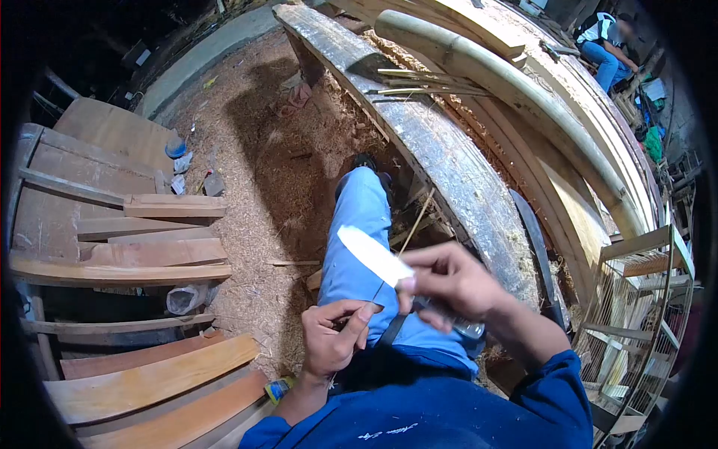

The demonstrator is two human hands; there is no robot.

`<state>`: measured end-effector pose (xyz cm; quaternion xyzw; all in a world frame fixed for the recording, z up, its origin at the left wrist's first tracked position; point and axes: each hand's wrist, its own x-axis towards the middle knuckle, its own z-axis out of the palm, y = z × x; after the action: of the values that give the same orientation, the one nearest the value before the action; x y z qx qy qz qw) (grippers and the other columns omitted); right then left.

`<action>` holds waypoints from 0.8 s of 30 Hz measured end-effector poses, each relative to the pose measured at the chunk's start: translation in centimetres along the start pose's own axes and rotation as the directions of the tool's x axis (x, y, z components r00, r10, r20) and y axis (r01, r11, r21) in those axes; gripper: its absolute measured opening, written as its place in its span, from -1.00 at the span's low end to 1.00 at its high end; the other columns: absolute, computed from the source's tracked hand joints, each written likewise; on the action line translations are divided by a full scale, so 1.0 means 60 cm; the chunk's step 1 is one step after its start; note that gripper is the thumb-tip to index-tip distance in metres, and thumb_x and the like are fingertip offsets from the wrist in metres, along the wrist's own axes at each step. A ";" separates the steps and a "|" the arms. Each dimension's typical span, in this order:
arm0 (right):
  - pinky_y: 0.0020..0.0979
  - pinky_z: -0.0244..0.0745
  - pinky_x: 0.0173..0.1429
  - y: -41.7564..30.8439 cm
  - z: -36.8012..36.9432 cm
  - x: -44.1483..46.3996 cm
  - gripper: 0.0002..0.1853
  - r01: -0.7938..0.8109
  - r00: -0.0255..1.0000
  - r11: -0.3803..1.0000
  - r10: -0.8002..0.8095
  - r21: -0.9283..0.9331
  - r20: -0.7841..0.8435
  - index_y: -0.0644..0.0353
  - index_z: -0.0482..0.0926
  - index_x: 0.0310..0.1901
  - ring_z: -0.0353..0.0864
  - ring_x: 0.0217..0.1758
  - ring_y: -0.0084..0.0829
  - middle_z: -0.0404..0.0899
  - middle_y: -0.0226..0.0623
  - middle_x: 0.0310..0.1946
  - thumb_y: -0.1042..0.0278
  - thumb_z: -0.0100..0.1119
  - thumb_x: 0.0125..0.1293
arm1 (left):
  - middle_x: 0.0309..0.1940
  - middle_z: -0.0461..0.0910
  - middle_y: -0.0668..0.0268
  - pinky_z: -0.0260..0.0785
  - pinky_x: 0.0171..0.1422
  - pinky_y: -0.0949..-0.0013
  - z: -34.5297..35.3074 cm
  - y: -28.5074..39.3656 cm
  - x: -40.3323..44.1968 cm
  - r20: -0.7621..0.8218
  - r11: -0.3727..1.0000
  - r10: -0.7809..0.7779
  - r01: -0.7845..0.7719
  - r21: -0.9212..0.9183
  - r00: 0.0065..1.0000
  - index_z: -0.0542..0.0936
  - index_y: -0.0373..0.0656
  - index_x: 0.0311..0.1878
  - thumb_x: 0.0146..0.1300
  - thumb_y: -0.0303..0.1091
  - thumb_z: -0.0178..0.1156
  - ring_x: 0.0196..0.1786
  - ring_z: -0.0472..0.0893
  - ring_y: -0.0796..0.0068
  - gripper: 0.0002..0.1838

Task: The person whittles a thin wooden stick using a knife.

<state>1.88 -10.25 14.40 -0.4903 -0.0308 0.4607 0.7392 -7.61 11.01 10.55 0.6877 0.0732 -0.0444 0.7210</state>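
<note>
My right hand (456,288) is closed around a knife, whose broad blade (370,254) glares white and points up and to the left. Its handle is mostly hidden by my fingers. In front of my lap, my left hand (336,337) pinches the near end of a thin bamboo strip (416,224). The strip runs up and to the right, passing by the blade; whether the two touch I cannot tell. Both hands are above my blue-trousered leg (357,217).
A worn plank bench (464,179) with several thin strips (426,81) stands ahead to the right, beside a thick bamboo pole (516,90). Wooden boards (157,374) lie left. At right stands a wooden cage-like frame (636,329). A person (606,49) sits far right. Shavings cover the floor.
</note>
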 end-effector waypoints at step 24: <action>-0.56 0.25 -0.69 -0.017 -0.039 0.008 -0.66 0.325 0.857 0.939 -0.344 -0.114 -0.385 0.27 0.63 -0.11 0.42 -0.73 -0.63 0.50 -0.44 -0.58 0.13 0.40 0.32 | -0.57 0.69 0.36 0.28 -0.56 0.59 0.004 -0.019 0.001 -0.002 0.971 0.132 -0.129 0.203 0.991 0.77 -0.30 -0.22 0.29 -0.50 0.36 -0.62 0.54 0.74 -0.92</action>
<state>4.01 -11.63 13.78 -0.5776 0.0254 0.2147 0.7872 -7.75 10.72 9.46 0.7612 0.0282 0.0012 0.6479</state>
